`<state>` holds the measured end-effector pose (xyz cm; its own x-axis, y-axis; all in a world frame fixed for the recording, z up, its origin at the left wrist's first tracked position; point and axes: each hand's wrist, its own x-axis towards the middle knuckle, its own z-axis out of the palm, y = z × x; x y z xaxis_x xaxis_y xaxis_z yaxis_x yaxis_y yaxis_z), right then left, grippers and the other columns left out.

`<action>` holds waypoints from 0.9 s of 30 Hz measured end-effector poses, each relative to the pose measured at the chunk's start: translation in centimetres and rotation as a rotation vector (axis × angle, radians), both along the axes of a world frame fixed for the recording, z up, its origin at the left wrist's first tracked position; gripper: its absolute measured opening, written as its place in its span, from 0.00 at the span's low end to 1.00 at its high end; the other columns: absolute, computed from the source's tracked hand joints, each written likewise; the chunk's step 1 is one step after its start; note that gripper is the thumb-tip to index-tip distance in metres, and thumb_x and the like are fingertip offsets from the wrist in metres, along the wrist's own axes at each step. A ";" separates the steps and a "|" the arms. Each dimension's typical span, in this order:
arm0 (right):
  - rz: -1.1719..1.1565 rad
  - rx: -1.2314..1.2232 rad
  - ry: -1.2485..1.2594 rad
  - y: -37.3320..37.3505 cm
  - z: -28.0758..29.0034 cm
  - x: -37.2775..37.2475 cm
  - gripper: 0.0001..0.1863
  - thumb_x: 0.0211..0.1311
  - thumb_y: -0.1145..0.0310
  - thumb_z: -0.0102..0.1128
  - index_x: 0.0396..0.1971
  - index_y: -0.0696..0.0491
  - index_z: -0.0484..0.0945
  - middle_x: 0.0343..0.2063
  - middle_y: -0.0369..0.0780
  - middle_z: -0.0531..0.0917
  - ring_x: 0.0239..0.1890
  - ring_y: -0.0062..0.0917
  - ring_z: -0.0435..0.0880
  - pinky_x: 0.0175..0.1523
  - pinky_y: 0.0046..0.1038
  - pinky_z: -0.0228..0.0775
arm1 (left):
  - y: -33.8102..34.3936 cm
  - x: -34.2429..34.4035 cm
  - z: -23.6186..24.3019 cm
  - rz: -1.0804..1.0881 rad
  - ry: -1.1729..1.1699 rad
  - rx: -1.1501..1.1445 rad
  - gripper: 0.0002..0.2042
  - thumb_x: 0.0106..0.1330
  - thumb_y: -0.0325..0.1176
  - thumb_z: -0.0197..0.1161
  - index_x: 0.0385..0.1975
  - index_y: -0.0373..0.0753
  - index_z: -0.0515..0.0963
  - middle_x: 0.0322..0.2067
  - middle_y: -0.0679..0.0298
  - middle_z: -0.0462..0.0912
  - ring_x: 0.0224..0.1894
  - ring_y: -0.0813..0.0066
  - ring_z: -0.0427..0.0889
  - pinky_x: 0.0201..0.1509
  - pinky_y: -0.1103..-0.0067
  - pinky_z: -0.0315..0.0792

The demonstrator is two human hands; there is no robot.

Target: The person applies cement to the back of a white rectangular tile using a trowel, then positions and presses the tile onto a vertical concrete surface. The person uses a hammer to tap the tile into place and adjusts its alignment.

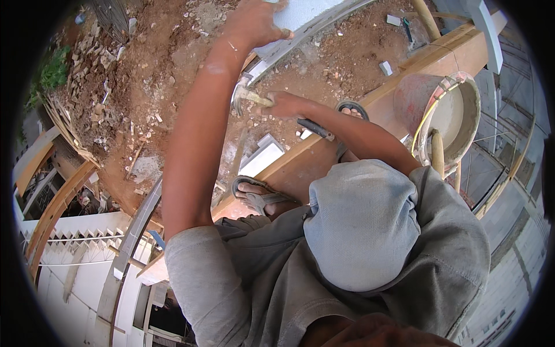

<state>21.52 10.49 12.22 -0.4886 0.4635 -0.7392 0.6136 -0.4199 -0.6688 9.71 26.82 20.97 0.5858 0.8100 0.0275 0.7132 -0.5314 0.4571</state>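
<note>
My left arm reaches far forward, and my left hand (252, 24) lies over the near end of a pale block (306, 13) with thumb and fingers spread. The upper frame edge cuts off part of this hand. A grey, mortar-like strip runs along the block's side. My right hand (283, 105) is closed around the handle of a claw hammer (241, 96). Its metal head is just below the block's end, beside my left forearm. Under my right forearm a dark grip (315, 129) sticks out; whether it belongs to the hammer I cannot tell.
My sandalled feet (260, 198) are at a long wooden plank (300, 168). A mortar-stained bucket (471, 115) with a wooden handle inside stands at the right. White block pieces (263, 153) and rubble (107, 75) lie on reddish soil. Curved boards (55, 211) rise at the lower left.
</note>
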 end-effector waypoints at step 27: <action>0.025 0.006 -0.281 -7.3 3.9 8.7 0.31 0.65 0.44 0.56 0.49 0.60 0.72 0.36 0.55 0.82 0.41 0.45 0.82 0.48 0.38 0.69 | -12.3 -8.8 -1.2 0.126 -0.070 -0.120 0.26 0.73 0.54 0.47 0.44 0.35 0.80 0.50 0.50 0.78 0.56 0.51 0.73 0.63 0.59 0.61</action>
